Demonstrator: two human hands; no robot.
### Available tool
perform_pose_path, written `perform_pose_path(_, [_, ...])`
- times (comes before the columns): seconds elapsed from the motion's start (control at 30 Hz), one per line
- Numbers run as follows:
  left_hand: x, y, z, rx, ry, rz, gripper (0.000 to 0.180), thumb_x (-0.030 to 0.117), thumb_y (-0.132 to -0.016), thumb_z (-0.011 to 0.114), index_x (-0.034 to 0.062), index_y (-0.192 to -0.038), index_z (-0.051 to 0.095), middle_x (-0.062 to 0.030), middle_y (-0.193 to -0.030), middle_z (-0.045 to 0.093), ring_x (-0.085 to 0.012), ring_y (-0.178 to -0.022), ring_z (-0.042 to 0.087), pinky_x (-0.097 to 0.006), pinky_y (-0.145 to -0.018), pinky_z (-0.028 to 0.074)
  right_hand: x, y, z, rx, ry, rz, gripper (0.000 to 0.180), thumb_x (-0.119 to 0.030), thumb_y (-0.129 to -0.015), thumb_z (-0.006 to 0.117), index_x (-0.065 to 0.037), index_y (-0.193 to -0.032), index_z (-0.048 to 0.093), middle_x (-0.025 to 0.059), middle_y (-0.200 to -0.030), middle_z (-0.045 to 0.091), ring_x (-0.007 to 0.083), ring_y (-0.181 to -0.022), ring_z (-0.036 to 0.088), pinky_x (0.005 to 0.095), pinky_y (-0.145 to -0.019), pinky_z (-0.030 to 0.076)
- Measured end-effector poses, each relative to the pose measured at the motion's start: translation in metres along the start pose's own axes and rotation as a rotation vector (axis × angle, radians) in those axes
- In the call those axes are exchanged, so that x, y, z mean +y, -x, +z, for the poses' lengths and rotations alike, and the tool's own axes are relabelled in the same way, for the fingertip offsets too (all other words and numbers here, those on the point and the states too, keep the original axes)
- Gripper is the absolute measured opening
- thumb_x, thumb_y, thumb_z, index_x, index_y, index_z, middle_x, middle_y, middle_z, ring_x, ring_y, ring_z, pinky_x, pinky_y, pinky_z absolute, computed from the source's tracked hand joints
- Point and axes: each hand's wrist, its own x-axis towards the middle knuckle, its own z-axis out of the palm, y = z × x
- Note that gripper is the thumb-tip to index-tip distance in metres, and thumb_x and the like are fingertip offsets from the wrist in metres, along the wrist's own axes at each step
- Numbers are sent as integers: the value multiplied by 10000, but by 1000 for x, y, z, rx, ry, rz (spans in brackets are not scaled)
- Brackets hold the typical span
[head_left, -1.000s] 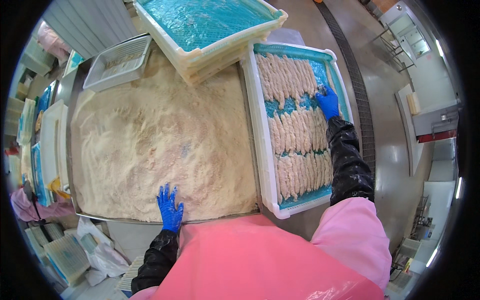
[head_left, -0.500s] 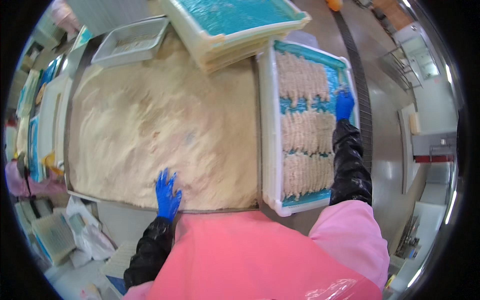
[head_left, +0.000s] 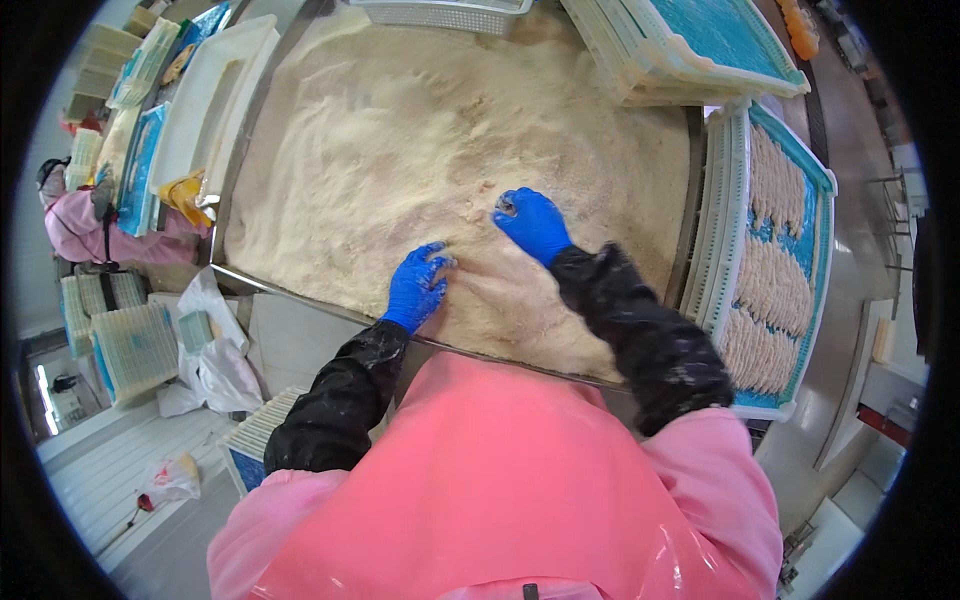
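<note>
A wide bed of pale, crumb-like coating (head_left: 360,180) fills a metal-edged table in front of me. My left hand (head_left: 416,290), in a blue glove, rests at the near part of the crumbs with its fingers half bent and apart, crumbs clinging to the tips. Farther right and a little higher, my right hand (head_left: 537,228), also blue-gloved, is over the crumbs with thumb and fingers curled together. Whatever lies in that grip is too hidden to make out. To the right, a white tray (head_left: 828,215) lined with blue film bears rows of crumb-coated strips (head_left: 768,285).
Stacked trays with blue film (head_left: 690,60) stand at the back right. A white perforated basket (head_left: 450,14) sits at the far edge of the crumbs. At left are a long white tub (head_left: 205,110), a person in pink (head_left: 125,235) and white plastic bags (head_left: 222,370).
My right hand has left the strip tray and come over the crumbs. My left hand has bent its fingers and is beside it. The view has swung leftward.
</note>
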Motion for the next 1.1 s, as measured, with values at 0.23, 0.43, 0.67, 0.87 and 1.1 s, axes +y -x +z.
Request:
perform_pose_path(0.23, [-7,5,-11,96,244,-215,366,87,-818,592,181,-1169,639,-89,-1254,568,-282,-1109,576,-345,-900,486,8,2,92,348,44,115,258,-284,-815,649,-53,-928,628,101,-852,605,259,-816,575,397,-692,440])
perform_pose_path(0.43, [-16,6,-10,104,317,-230,360,97,-820,596,178,-1168,638,-82,-1254,576,-280,-1111,578,-342,-896,489,-5,36,62,-198,-918,654,143,-150,-859,583,-13,-886,607,64,-707,618,179,-656,562,319,-638,468])
perform_pose_path(0.67, [-18,1,-10,96,349,-232,353,92,-809,600,179,-1147,650,-77,-1227,594,-272,-1077,598,-338,-881,491,-26,24,62,288,71,288,336,-365,-803,681,-56,-928,644,129,-914,622,336,-865,605,415,-748,474])
perform_pose_path(0.87, [-19,0,-10,90,344,-235,349,83,-799,605,172,-1133,657,-78,-1218,600,-276,-1076,597,-333,-881,489,1,16,69,79,58,302,338,-308,-796,690,-6,-938,636,147,-901,615,323,-864,599,396,-735,469])
perform_pose_path(1.1, [-21,-1,-4,132,469,-265,336,83,-793,613,146,-1119,662,-81,-1214,602,-281,-1097,579,-337,-927,462,9,42,68,120,-963,516,154,-155,-887,592,-10,-918,631,56,-880,663,160,-773,642,282,-668,477])
